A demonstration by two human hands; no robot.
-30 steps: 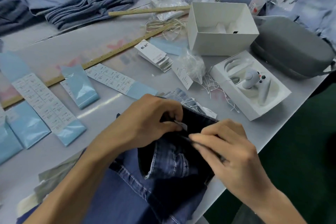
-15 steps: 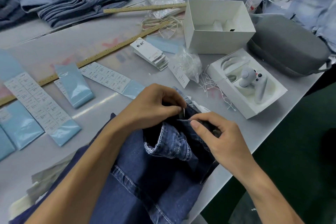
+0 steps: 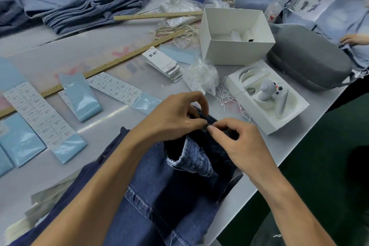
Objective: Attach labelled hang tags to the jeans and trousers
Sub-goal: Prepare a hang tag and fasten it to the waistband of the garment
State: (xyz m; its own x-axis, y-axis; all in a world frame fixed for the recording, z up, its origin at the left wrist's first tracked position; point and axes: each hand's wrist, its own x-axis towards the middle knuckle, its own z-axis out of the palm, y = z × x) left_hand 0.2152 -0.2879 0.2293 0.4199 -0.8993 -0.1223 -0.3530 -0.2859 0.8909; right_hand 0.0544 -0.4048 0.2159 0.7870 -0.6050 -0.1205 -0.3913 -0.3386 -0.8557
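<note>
Both hands at jeans (image 3: 159, 185), table's near edge | left hand (image 3: 175, 118) pinches waistband | right hand (image 3: 237, 146) pinches something tiny, unclear | advice: keep fabric taut, feed fastener slowly.

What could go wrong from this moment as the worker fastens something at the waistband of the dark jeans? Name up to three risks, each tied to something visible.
1. Both hands, left hand and right hand, pinch at one small spot on the dark jeans; whatever they hold is hidden and might slip.
2. The jeans hang over the table edge and could slide off.
3. Loose white strings lie just beyond the hands and might snag.
</note>
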